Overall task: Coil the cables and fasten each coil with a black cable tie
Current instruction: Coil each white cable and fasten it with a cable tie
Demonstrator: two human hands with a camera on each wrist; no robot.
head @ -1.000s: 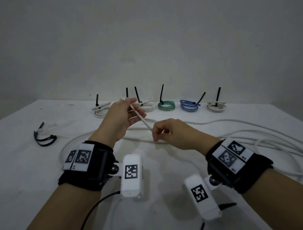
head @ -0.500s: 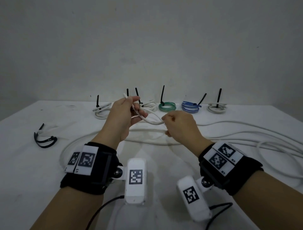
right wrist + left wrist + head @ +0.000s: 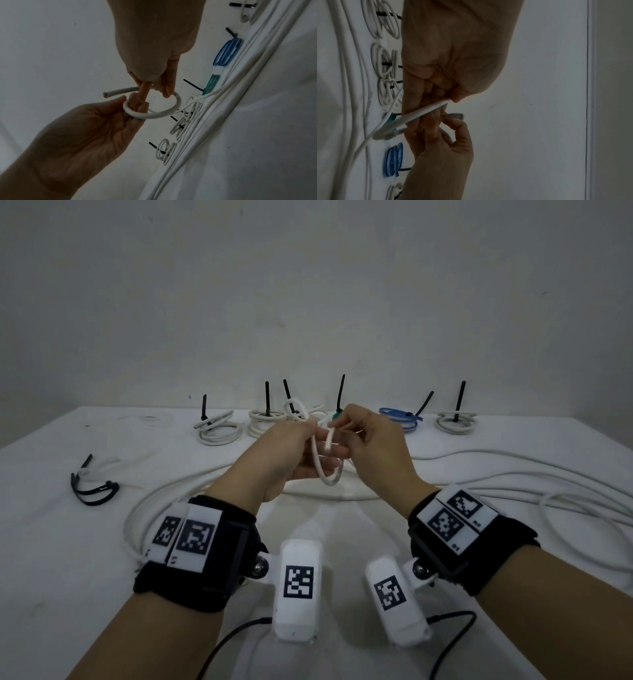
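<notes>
White table [image 3: 51, 542]: both hands [image 3: 284, 453] [image 3: 373, 446] pinch the thin white round cable [image 3: 323, 474], springy-looking; best gripped where the loop crosses.

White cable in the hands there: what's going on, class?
A person is winding the first loop of a white cable. The left hand holds the loop while the right hand pinches it near the cut end. Tied coils line the table's far edge; spare black ties lie left.
</notes>
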